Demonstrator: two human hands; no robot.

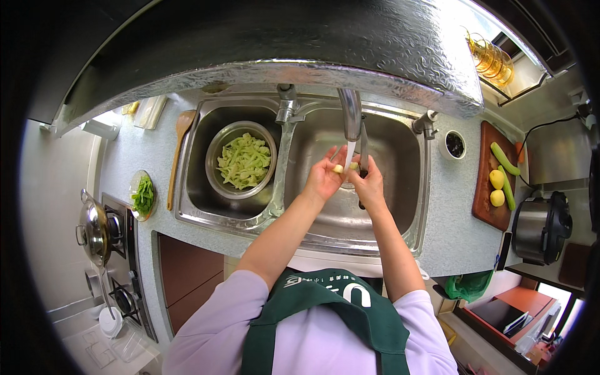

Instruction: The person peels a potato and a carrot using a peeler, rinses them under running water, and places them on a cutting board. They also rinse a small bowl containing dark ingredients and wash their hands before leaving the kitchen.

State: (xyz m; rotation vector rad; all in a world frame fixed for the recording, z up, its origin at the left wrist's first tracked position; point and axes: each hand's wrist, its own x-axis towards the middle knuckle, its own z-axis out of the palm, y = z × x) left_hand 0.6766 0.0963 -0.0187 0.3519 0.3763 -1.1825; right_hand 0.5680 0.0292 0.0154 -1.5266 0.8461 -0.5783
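Observation:
Water runs from the metal faucet (350,115) over the right basin of a steel double sink (403,187). Beside the stream, my left hand (326,176) holds a small pale yellow piece (338,168), possibly garlic or ginger, at its fingers. My right hand (369,185) holds a knife (364,140), blade pointing away from me; its handle passes under the palm. A second pale piece (354,165) is at the right fingertips. In the left basin, a round metal bowl (215,180) holds cut light-green vegetable pieces (244,161).
A wooden spatula (178,150) and a dish of chopped greens (143,196) lie left of the sink. On the right are a small bowl of dark food (453,144) and a cutting board (483,187) with peeled vegetables. A cabinet edge (281,70) overhangs the sink's back.

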